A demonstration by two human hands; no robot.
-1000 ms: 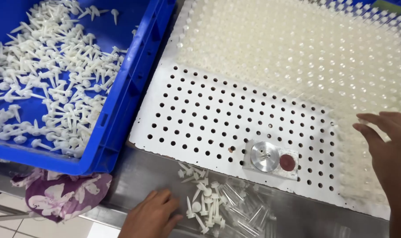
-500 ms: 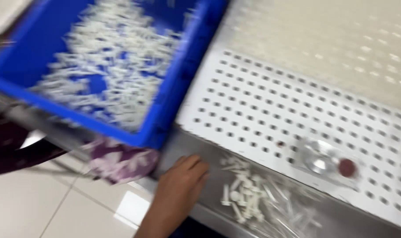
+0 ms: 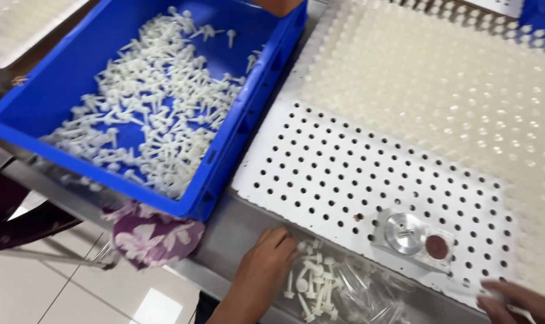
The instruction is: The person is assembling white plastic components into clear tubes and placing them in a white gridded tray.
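My left hand [image 3: 262,267] rests on the metal table edge, fingers curled beside a small heap of white plastic pins [image 3: 313,283] and clear tubes [image 3: 368,297]. It touches the nearest pins; whether it grips one is hidden. My right hand [image 3: 518,302] sits at the bottom right corner, blurred, pinching what looks like a small white piece. Above both lies a white perforated board [image 3: 344,174], its far rows filled with white pins [image 3: 452,84]. A round metal disc [image 3: 404,232] and a dark red cap [image 3: 436,246] lie on the board near its front edge.
A blue crate [image 3: 224,174] holding many loose white pins [image 3: 152,120] stands at the left, touching the board. A purple flowered cloth [image 3: 152,237] hangs below the crate's corner. Another blue crate [image 3: 539,15] shows at the top right. Tiled floor lies at the lower left.
The view swung left and back. My left hand moved right to the pin heap. My right hand dropped from the board's right side to the bottom right corner.
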